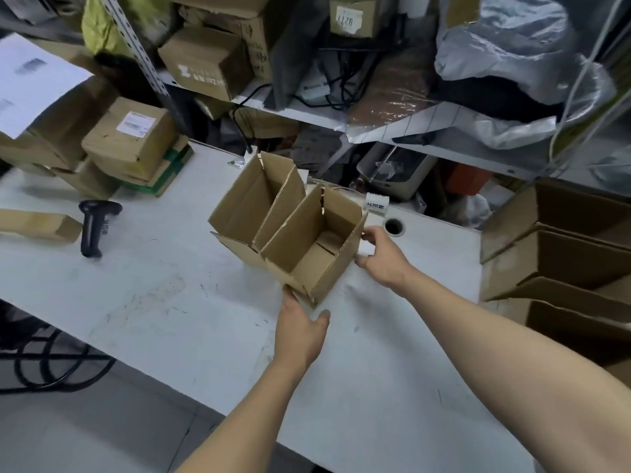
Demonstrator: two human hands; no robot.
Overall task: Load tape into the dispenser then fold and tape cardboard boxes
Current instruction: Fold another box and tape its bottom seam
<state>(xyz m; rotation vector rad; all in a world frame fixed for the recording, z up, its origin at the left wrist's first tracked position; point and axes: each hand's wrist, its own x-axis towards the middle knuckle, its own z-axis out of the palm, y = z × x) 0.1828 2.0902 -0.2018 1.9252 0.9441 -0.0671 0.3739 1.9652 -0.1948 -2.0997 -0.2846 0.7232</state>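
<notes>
Two hands work one open box on the white table (164, 302), and left of them lie things best kept out of the way: a long narrow carton (37, 227) at the table's left edge and a black barcode scanner (95, 227) just beside it. The box (293, 244) stands near the table's middle, tilted, its flaps up and its inside bare; a second open box (252, 199) sits touching it on the far left side. The left hand (302, 331) presses against the near bottom corner with thumb spread and fingers tucked under the edge, though whether they curl round the cardboard is hidden. The right hand (384, 257) pinches the right wall near its top edge. To square the box well, I judge the left hand should steady that low corner while the right pushes the wall upright, so the flaps meet evenly before any tape goes on. No tape dispenser shows here. A stack of open boxes (560, 254) waits at the far right, well apart from the hands
</notes>
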